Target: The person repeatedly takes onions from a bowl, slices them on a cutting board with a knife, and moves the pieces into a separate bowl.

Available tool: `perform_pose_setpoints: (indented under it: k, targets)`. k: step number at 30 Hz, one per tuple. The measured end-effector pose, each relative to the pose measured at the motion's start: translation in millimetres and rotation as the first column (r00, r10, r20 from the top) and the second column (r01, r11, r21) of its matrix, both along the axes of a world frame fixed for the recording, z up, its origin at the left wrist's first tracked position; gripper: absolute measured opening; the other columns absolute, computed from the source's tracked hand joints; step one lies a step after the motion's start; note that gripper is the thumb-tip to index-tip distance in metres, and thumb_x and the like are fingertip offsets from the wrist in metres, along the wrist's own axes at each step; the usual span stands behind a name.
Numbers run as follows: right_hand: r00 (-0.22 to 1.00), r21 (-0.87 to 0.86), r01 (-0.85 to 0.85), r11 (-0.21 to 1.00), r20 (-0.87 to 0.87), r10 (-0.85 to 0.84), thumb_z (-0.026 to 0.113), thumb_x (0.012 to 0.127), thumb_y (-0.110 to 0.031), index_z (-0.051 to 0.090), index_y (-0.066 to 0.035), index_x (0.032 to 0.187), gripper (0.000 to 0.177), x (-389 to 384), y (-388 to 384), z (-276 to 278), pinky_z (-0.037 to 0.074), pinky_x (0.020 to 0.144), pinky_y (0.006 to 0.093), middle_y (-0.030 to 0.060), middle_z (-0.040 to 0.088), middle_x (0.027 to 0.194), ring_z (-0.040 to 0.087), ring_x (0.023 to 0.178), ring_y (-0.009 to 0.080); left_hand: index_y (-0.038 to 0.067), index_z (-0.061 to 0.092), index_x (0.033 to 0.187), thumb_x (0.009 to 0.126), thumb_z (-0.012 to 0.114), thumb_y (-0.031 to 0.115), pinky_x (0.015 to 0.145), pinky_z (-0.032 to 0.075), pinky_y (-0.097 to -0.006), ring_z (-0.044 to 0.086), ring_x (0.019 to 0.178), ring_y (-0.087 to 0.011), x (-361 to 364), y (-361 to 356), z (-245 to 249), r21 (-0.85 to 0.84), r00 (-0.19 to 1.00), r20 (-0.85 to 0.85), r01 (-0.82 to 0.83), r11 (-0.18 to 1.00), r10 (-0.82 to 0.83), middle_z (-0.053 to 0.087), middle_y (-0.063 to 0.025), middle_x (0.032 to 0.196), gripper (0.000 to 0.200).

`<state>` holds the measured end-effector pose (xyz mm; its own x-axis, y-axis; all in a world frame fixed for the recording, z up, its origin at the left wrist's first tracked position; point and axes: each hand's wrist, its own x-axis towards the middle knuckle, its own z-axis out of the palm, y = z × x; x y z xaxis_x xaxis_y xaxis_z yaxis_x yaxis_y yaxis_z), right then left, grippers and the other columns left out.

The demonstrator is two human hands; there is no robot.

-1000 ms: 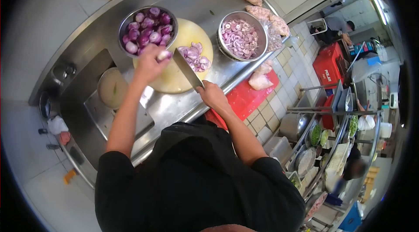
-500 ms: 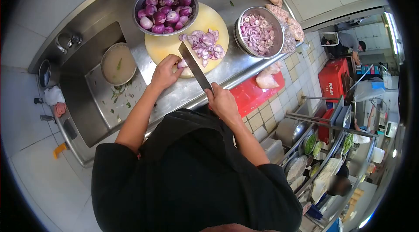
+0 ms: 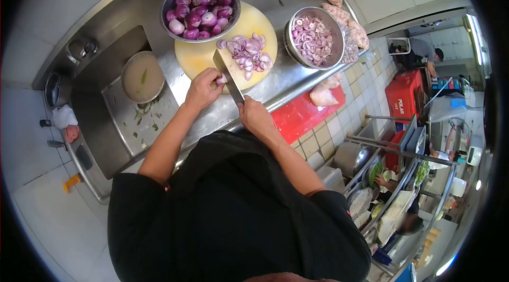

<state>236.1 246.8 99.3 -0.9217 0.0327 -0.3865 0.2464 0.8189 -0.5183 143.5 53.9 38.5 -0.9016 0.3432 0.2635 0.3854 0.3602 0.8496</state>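
Slicing a shallot [image 3: 224, 79] on the board [image 3: 193, 59], seen from the head camera: the left grip [image 3: 204, 88] is clenched over the shallot, pinning it down. The right grip [image 3: 255, 115] is closed round the handle of the knife [image 3: 227, 72], whose blade stands just right of the left fingertips. Slices [image 3: 249, 51] lie beyond the blade. Doing this well likely means fingertips curled back, knuckles guiding the blade, and thin, even cuts.

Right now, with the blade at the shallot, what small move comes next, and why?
Probably press the knife straight down through the shallot: the left hand pins it on the cutting board, the right hand grips the handle, and the blade sits over it.
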Motion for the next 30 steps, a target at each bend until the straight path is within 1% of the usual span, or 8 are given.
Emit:
perform_pose_setpoints:
  k: [3,6,9,12,16,23,25,30]
  targets:
    - [1.0,-0.061,0.023,0.998,-0.018,-0.024,0.059,0.103,-0.03,0.065,0.004,0.106,0.034,-9.7,16.2,1.4,0.052,0.087,0.0621,0.0348,0.07,0.096,0.068,0.097,0.0528,0.001,0.067,0.101,0.079,0.077,0.006,0.087,0.054,-0.0427,0.066,0.099,-0.0344,1.4,10.3,-0.1,-0.012,0.991,-0.126,-0.04,0.999,0.038,0.066,-0.0156,0.105,0.024]
    - [0.999,0.066,0.048,0.997,-0.027,-0.046,0.058,0.103,-0.032,0.065,0.003,0.104,0.035,-10.4,31.9,8.0,0.052,0.086,0.0618,0.0346,0.07,0.094,0.068,0.096,0.0525,0.001,0.067,0.103,0.078,0.077,0.008,0.091,0.052,-0.0443,0.065,0.103,-0.0359,-7.9,17.2,-0.6,-0.151,0.993,-0.119,-0.039,0.988,0.021,0.066,-0.0159,0.108,0.028]
    - [0.998,0.111,0.037,0.993,-0.052,-0.032,0.058,0.104,-0.031,0.064,0.002,0.102,0.035,-8.8,32.6,23.8,0.053,0.083,0.0613,0.0331,0.071,0.091,0.069,0.091,0.0524,0.003,0.067,0.105,0.078,0.077,0.01,0.086,0.053,-0.0451,0.064,0.098,-0.0366,-17.7,17.9,-7.2,-0.298,0.989,-0.132,0.026,0.954,-0.068,0.063,-0.0153,0.102,0.029]
    - [0.997,0.118,0.039,0.992,-0.066,-0.031,0.058,0.104,-0.03,0.063,0.002,0.101,0.032,-2.3,25.5,33.8,0.054,0.08,0.0608,0.0311,0.071,0.088,0.069,0.089,0.0517,0.003,0.067,0.101,0.079,0.076,0.008,0.084,0.053,-0.0447,0.064,0.096,-0.0356,-7.8,8.3,11.0,-0.133,0.994,-0.106,-0.025,0.991,0.011,0.064,-0.0142,0.101,0.024]
    - [0.998,0.153,0.014,0.988,-0.065,-0.004,0.058,0.103,-0.026,0.062,0.0,0.103,0.026,8.0,12.8,18.9,0.055,0.078,0.0602,0.0285,0.072,0.084,0.07,0.086,0.0504,0.002,0.065,0.089,0.077,0.072,0.005,0.081,0.052,-0.0451,0.063,0.092,-0.0353,-13.1,-1.4,7.0,-0.051,0.982,-0.153,0.104,0.993,-0.11,0.063,-0.0133,0.093,0.015]
    - [0.987,0.157,-0.022,0.987,-0.152,0.046,0.059,0.102,-0.024,0.062,0.0,0.101,0.024,10.7,10.2,42.5,0.056,0.075,0.0596,0.0281,0.071,0.081,0.071,0.08,0.0497,0.003,0.058,0.083,0.071,0.064,0.002,0.076,0.05,-0.047,0.06,0.086,-0.0358,-28.4,1.1,4.3,-0.177,0.962,-0.138,0.209,0.962,-0.234,0.059,-0.0139,0.086,0.014]
    - [0.991,0.168,-0.039,0.985,-0.117,0.059,0.059,0.101,-0.023,0.063,0.0,0.099,0.024,8.5,11.5,20.8,0.057,0.074,0.0594,0.0282,0.071,0.081,0.071,0.08,0.0497,0.003,0.058,0.083,0.071,0.064,0.003,0.076,0.049,-0.0479,0.06,0.086,-0.0358,-30.4,1.8,2.3,-0.211,0.954,-0.147,0.228,0.95,-0.262,0.058,-0.0139,0.085,0.014]
    - [0.989,0.171,-0.046,0.984,-0.132,0.069,0.058,0.102,-0.023,0.064,0.0,0.097,0.025,9.1,12.4,29.5,0.057,0.074,0.0592,0.029,0.071,0.082,0.071,0.08,0.0501,0.003,0.058,0.083,0.07,0.065,0.004,0.076,0.048,-0.0479,0.06,0.086,-0.036,-26.9,2.5,1.2,-0.176,0.961,-0.164,0.194,0.965,-0.223,0.058,-0.0137,0.085,0.014]
